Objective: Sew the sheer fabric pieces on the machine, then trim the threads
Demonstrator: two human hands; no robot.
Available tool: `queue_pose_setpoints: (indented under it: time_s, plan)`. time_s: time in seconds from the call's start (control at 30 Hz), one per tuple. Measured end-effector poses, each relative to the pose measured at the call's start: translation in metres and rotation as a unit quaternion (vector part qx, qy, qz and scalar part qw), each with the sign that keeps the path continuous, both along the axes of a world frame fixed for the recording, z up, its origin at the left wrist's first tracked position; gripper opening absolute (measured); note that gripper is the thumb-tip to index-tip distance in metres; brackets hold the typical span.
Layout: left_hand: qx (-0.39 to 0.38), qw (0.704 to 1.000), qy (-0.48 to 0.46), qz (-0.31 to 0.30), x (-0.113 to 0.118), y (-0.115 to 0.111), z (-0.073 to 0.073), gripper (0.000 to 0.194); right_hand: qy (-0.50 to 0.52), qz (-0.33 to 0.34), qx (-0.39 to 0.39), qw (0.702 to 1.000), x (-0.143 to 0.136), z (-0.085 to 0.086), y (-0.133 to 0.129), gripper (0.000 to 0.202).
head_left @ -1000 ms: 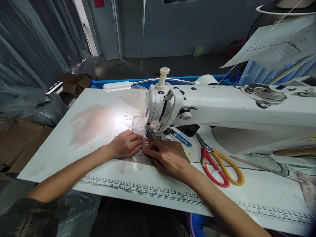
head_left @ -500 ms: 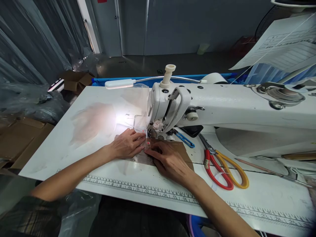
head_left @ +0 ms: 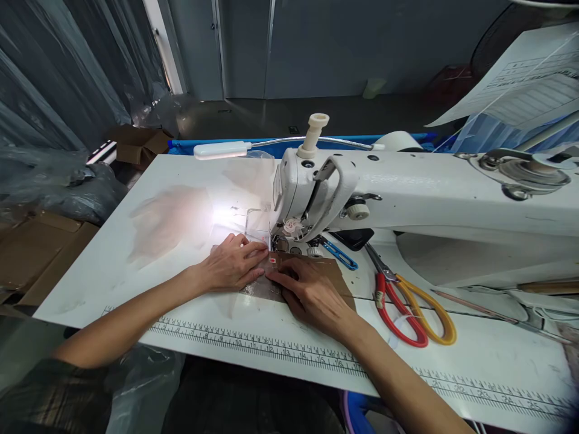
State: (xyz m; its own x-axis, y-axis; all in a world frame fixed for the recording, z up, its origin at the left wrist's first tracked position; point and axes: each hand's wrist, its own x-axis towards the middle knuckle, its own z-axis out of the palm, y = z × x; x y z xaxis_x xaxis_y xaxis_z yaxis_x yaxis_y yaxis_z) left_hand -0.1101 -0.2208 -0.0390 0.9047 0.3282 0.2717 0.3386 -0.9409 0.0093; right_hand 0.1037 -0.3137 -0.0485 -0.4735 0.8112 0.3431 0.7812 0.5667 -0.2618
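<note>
Fingers of the left hand [head_left: 233,265] rest close together on clear film [head_left: 262,289]; those of the right hand [head_left: 312,292] curl, any pinch impossible to tell. Brown sheet [head_left: 340,278], nearer the right hand, runs sideways beneath its fingers, just before the machine [head_left: 407,187].

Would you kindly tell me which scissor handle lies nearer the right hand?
The red handle; the yellow handle sits beyond it, farther from the right hand.

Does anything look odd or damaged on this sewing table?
One thing: a blurry pinkish patch on the white table, left of the machine. It breaks the plain surface; whether stain, wear or sheer cloth, I can't tell.
</note>
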Motion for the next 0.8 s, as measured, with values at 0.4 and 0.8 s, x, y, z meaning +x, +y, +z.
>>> queue_pose_setpoints:
  time_s: [0.4,0.8]
  plan:
    - [0.035,0.999,0.027,0.012,0.003,0.005,0.005,0.039,-0.047,-0.02,0.015,0.999,-0.003,0.004,0.004,0.036]
    - [-0.064,0.998,-0.018,0.012,0.002,0.014,-0.001,0.041,-0.064,-0.053,-0.002,0.997,-0.002,-0.001,0.004,0.041]
